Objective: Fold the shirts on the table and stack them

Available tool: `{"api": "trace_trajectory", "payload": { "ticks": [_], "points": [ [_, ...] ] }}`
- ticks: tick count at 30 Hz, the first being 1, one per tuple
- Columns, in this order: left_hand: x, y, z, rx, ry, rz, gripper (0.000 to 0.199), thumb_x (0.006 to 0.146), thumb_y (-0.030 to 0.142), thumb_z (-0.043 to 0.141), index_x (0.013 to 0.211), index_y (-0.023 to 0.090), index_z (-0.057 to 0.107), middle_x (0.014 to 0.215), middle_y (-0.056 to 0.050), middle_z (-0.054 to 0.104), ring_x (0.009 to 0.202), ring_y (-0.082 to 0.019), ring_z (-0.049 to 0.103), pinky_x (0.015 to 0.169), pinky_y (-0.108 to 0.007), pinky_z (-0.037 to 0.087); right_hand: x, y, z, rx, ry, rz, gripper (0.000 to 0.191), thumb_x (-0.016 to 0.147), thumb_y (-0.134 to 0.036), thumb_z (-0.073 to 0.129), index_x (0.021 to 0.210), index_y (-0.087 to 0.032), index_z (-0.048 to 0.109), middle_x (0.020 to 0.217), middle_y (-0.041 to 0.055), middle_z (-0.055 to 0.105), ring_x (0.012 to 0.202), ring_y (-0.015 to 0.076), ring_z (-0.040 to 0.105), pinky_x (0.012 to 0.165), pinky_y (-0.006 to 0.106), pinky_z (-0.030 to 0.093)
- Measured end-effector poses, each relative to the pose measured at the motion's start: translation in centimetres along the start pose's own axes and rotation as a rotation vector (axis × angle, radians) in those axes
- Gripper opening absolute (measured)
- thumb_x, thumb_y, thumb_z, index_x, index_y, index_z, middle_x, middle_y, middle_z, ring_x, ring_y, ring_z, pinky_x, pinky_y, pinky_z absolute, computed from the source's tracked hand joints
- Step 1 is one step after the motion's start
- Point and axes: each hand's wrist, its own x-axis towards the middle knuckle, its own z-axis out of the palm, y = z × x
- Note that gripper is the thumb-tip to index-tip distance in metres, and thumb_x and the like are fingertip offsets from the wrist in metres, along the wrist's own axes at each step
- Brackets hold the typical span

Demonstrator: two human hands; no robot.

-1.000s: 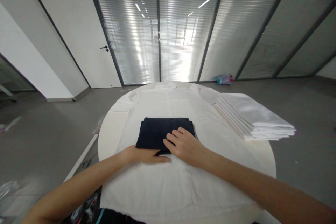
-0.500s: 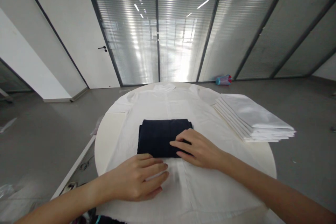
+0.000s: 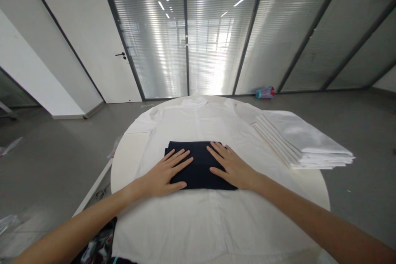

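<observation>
A folded dark navy cloth (image 3: 199, 169) lies on a white garment (image 3: 185, 218) spread over a round table (image 3: 119, 173). My left hand (image 3: 168, 173) rests flat on the left part of the navy cloth with its fingers spread. On the cloth's right part lies my right hand (image 3: 230, 167), also flat with fingers apart, one finger wearing a ring. Neither hand grips anything. The white garment's collar (image 3: 194, 102) shows near the table's far edge, and its lower part reaches the near side.
Several folded white cloths (image 3: 305, 138) are stacked on the table's right, overhanging the edge. A blue and red object (image 3: 265, 93) lies on the floor by the glass wall. Dark items (image 3: 100, 243) sit below the table at the lower left.
My left hand has moved up from the white garment onto the navy cloth. Both hands have flattened and spread their fingers. The navy cloth's right near corner now reaches farther right.
</observation>
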Motion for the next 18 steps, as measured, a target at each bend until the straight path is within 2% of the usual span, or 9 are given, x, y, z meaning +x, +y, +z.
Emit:
{"api": "trace_trajectory", "payload": {
  "ticks": [4,6,8,10,12,14,16,18],
  "points": [
    [-1.5,-0.2,-0.3,0.050,0.052,0.000,0.078,0.097,0.054,0.052,0.161,0.026,0.017,0.165,-0.011,0.022,0.152,-0.032,0.019,0.122,-0.056,0.018,-1.8,1.6,0.0,0.021,0.028,0.040,0.071,0.100,-0.062,0.037,0.159,-0.024,0.026,0.164,0.0110,0.025,0.151,0.0300,0.021,0.121,0.057,0.024],
    [-1.8,0.3,-0.5,0.108,0.133,0.035,0.076,0.093,0.055,0.059,0.156,0.023,0.032,0.159,-0.014,0.035,0.147,-0.035,0.030,0.119,-0.057,0.026,-2.2,1.7,-0.3,0.021,0.111,0.019,0.064,0.101,-0.057,0.040,0.155,-0.023,0.036,0.161,0.0117,0.032,0.150,0.0303,0.025,0.120,0.057,0.025],
    [-1.8,1.2,-0.7,0.174,0.230,0.109,0.061,0.091,0.048,0.064,0.144,0.021,0.049,0.143,-0.016,0.053,0.132,-0.033,0.048,0.110,-0.052,0.040,-2.3,1.1,-1.1,0.024,0.212,-0.038,0.052,0.102,-0.048,0.042,0.147,-0.023,0.048,0.155,0.0119,0.042,0.146,0.0289,0.033,0.119,0.056,0.029],
    [-1.5,2.0,-1.1,0.270,0.279,0.229,0.040,0.093,0.031,0.064,0.132,0.021,0.059,0.121,-0.013,0.065,0.110,-0.026,0.061,0.096,-0.043,0.050,-2.2,-0.2,-2.0,0.032,0.287,-0.125,0.041,0.103,-0.039,0.044,0.138,-0.023,0.056,0.145,0.0119,0.052,0.138,0.0269,0.044,0.115,0.054,0.036],
    [-1.1,2.7,-1.4,0.390,0.301,0.355,0.028,0.095,0.017,0.059,0.122,0.021,0.064,0.106,-0.008,0.068,0.094,-0.021,0.063,0.085,-0.037,0.052,-1.8,-2.1,-2.8,0.027,0.318,-0.219,0.035,0.102,-0.034,0.047,0.131,-0.021,0.061,0.134,0.0125,0.059,0.127,0.0258,0.053,0.108,0.050,0.043],
    [-0.7,3.2,-1.7,0.484,0.341,0.449,0.021,0.096,0.013,0.056,0.113,0.019,0.066,0.097,-0.006,0.070,0.086,-0.019,0.064,0.078,-0.034,0.053,-1.5,-4.1,-3.1,-0.014,0.309,-0.298,0.033,0.100,-0.034,0.052,0.126,-0.018,0.063,0.125,0.0131,0.063,0.117,0.0263,0.057,0.100,0.047,0.047],
    [-0.4,3.5,-2.0,0.520,0.410,0.485,0.017,0.096,0.013,0.055,0.108,0.015,0.067,0.091,-0.006,0.070,0.081,-0.019,0.064,0.073,-0.033,0.054,-1.1,-6.0,-3.0,-0.093,0.273,-0.328,0.040,0.096,-0.040,0.058,0.127,-0.014,0.062,0.123,0.0144,0.064,0.112,0.0285,0.058,0.095,0.047,0.049],
    [0.0,3.6,-2.4,0.520,0.476,0.467,0.017,0.096,0.011,0.054,0.108,0.011,0.066,0.091,-0.008,0.070,0.081,-0.019,0.064,0.072,-0.033,0.055,-0.7,-7.5,-2.6,-0.191,0.249,-0.290,0.053,0.092,-0.046,0.063,0.132,-0.011,0.059,0.125,0.0167,0.063,0.110,0.0317,0.058,0.091,0.049,0.048]
  ]
}}
